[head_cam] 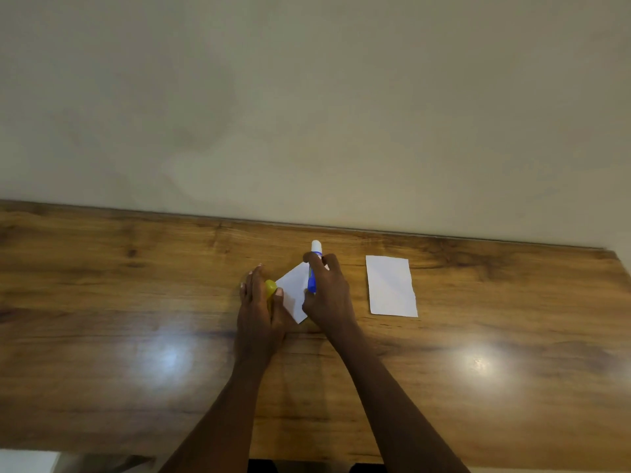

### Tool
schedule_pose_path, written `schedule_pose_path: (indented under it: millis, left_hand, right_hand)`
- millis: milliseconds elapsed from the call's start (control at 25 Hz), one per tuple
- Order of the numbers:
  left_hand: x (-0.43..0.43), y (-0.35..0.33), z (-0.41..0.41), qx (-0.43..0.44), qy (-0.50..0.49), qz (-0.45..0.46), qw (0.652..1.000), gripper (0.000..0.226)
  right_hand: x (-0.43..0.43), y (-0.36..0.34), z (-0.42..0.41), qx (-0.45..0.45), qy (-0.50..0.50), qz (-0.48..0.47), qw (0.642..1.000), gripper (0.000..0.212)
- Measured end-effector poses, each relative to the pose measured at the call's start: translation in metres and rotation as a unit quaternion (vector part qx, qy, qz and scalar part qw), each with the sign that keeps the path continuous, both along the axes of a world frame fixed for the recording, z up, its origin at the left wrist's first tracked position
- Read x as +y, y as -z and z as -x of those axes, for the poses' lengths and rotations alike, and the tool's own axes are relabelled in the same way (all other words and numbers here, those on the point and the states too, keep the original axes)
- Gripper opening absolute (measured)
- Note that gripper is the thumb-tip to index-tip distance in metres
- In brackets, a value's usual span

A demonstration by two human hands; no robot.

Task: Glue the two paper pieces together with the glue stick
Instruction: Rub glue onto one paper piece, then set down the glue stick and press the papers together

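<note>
My right hand [327,291] grips a blue glue stick [312,273] with a white end pointing away from me, its lower end down on a small white paper piece [293,291] that lies turned like a diamond. My left hand [257,302] rests at that paper's left corner, thumb on the paper, with a yellow cap [270,288] held under its fingers. A second white paper piece [391,286] lies flat to the right, apart from both hands.
Everything sits on a glossy wooden table [136,302] pushed against a plain beige wall [307,97]. Two bright light reflections show on the tabletop near the front. The table's near edge runs along the bottom of the view.
</note>
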State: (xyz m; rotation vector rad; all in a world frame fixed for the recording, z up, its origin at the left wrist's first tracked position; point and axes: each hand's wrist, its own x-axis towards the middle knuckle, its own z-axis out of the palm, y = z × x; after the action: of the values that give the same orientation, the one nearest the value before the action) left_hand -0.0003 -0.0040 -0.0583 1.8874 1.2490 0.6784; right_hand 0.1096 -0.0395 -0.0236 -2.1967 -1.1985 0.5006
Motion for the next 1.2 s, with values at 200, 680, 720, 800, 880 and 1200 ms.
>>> schedule_pose_path:
  millis: [200, 680, 720, 800, 880, 1200]
  left_hand:
    - [-0.001, -0.009, -0.002, -0.075, -0.079, -0.001, 0.994, 0.037]
    - [-0.164, -0.027, -0.202, -0.014, 0.207, -0.017, 0.978, 0.050]
    - [-0.169, -0.022, -0.204, 0.022, 0.207, -0.022, 0.978, 0.057]
    - [-0.175, -0.011, -0.204, 0.082, 0.212, -0.044, 0.973, 0.058]
    - [-0.180, -0.005, -0.201, 0.092, 0.213, -0.065, 0.970, 0.047]
    - [-0.178, 0.000, -0.206, 0.147, 0.215, -0.066, 0.963, 0.052]
  right_hand:
    - [-0.039, -0.031, -0.020, 0.142, 0.151, -0.247, 0.947, 0.022]
    - [-0.194, -0.022, -0.172, 0.113, 0.253, -0.251, 0.928, 0.071]
    - [-0.198, -0.017, -0.176, 0.115, 0.252, -0.238, 0.931, 0.069]
    - [-0.206, -0.004, -0.179, 0.121, 0.243, -0.217, 0.938, 0.068]
    - [-0.212, 0.008, -0.179, 0.130, 0.231, -0.213, 0.940, 0.068]
    - [-0.214, 0.012, -0.180, 0.140, 0.220, -0.225, 0.939, 0.070]
